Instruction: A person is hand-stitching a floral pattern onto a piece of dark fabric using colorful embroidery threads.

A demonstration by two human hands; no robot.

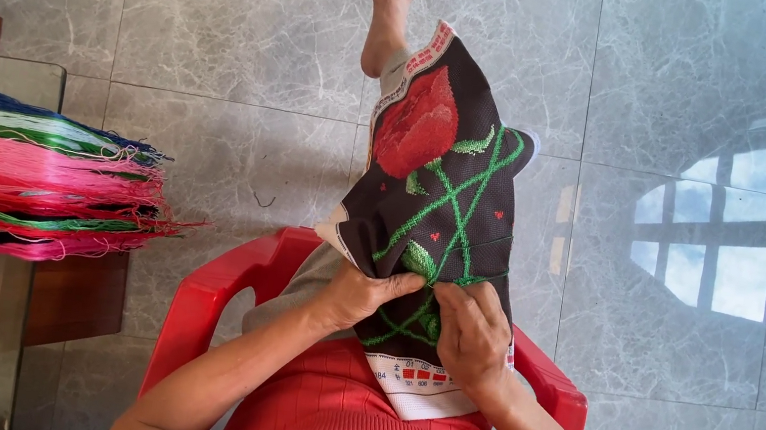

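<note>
Cloth (pixel 435 202) with a red flower lies over your knee | left hand (pixel 360 294) and right hand (pixel 476 336) both pinch it near the green leaves | keep it flat, pull thread gently.

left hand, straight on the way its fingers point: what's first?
The left hand points right, fingers pinching the dark cloth. Straight on, it would likely meet the right hand first, which sits just across the fold; depth between them is unclear.
</note>
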